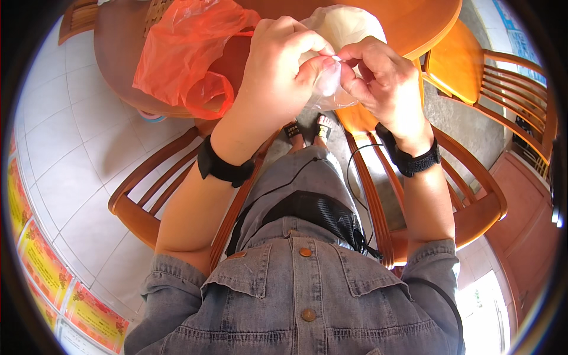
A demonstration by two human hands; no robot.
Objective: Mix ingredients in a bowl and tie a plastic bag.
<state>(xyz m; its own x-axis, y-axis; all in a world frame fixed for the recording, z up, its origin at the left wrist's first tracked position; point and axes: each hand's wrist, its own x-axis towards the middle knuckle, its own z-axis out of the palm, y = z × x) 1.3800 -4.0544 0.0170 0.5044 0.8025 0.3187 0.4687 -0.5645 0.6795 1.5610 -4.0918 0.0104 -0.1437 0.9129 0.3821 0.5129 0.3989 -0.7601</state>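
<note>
Both my hands meet above the near edge of a round wooden table (412,26). Between thumb and fingers, my left hand (284,62) pinches a small gathered piece of a clear plastic bag (327,82). My right hand (381,73) grips the same spot from the other side. Below the pinch the thin film hangs down. A pale, rounded bundle in clear plastic (350,24) rests on the table just behind my hands; its contents are hard to make out. To the left of my left hand lies a crumpled red plastic bag (177,57), its handle loop drooping over the table edge.
Wooden chairs with slatted backs stand close by: one left (133,195), one right (483,195), another at the far right (457,66). A woven item (156,15) sits behind the red bag. A black cable (355,155) hangs near my right wrist.
</note>
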